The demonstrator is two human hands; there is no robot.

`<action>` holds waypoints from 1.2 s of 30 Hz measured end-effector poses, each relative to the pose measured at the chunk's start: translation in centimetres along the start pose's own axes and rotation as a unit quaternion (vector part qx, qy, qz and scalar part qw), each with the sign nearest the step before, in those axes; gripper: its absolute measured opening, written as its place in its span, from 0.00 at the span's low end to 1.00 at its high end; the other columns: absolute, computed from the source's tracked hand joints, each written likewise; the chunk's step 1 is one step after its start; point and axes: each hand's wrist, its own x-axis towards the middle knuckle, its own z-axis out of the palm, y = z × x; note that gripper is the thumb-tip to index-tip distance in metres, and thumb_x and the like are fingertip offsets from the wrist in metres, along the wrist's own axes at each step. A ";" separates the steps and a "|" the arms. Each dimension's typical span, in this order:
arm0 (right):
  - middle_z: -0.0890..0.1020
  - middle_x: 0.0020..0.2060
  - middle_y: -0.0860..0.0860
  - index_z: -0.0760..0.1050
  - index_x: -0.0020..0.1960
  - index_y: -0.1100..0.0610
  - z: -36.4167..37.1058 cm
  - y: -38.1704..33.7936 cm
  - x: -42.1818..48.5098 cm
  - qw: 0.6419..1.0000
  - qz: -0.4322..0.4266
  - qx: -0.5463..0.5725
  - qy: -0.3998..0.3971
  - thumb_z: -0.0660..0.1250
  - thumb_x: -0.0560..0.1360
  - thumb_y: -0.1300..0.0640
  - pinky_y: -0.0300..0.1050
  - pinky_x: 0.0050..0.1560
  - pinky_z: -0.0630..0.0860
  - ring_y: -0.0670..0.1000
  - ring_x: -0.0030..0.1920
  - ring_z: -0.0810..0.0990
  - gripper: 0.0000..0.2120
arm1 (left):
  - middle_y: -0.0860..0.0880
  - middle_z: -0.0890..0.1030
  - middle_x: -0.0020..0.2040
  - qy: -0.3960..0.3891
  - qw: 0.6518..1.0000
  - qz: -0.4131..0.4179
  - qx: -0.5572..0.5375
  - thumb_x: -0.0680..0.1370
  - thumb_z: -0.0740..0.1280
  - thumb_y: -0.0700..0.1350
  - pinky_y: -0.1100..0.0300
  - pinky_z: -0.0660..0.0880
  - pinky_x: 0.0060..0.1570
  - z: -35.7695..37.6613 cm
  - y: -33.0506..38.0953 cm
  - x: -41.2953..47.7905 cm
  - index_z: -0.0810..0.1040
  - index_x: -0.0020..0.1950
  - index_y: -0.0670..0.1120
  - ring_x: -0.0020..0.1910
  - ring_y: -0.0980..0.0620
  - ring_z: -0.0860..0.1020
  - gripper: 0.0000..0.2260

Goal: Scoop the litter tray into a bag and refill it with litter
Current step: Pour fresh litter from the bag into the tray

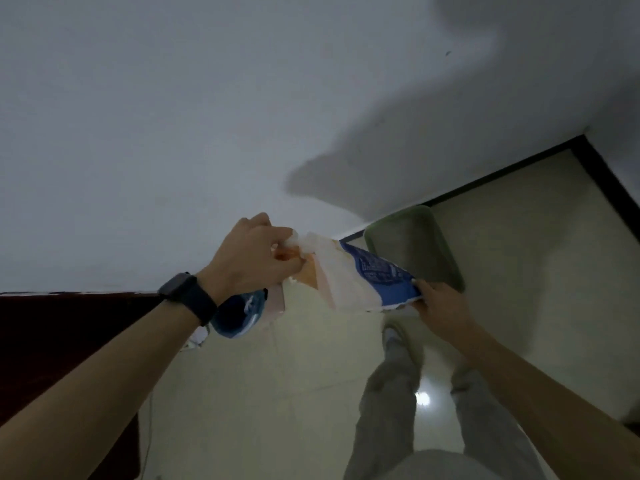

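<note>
White wall (173,116) fills most of my view; pale tiled floor (502,271) below. Green litter tray (415,244) sits in the corner, partly hidden by the litter bag (363,278). Left hand (252,258) pinches its top, right hand (440,306) grips its lower end. Black watch (187,296).

Home corner (tiled floor (502,271), plain wall (173,133)).

Blk watch (188,296) on left wrist, bare forearms, grey trousers (388,403).
</note>
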 end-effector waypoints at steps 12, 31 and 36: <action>0.81 0.30 0.60 0.77 0.49 0.64 8.2 9.5 -5.6 0.947 0.298 -0.115 -0.019 0.68 0.72 0.64 0.46 0.31 0.69 0.62 0.30 0.80 0.07 | 0.54 0.82 0.47 -0.081 0.962 0.229 0.126 0.80 0.63 0.49 0.55 0.64 0.46 23.6 -2.2 11.0 0.82 0.57 0.59 0.50 0.48 0.74 0.10; 0.77 0.27 0.54 0.72 0.42 0.62 14.1 17.7 -7.3 0.952 0.292 -0.094 -0.001 0.65 0.71 0.53 0.34 0.24 0.59 0.52 0.21 0.74 0.11 | 0.48 0.79 0.58 -0.227 0.974 0.011 -0.017 0.79 0.65 0.46 0.52 0.77 0.52 45.6 -0.2 19.2 0.75 0.63 0.48 0.54 0.46 0.79 0.14; 0.75 0.25 0.50 0.66 0.46 0.56 16.4 19.7 -6.1 0.957 0.283 -0.023 0.053 0.54 0.75 0.50 0.34 0.24 0.63 0.48 0.21 0.70 0.09 | 0.48 0.78 0.62 -0.227 0.972 -0.023 -0.062 0.80 0.62 0.43 0.52 0.76 0.55 47.4 -1.0 20.1 0.74 0.68 0.49 0.58 0.46 0.78 0.16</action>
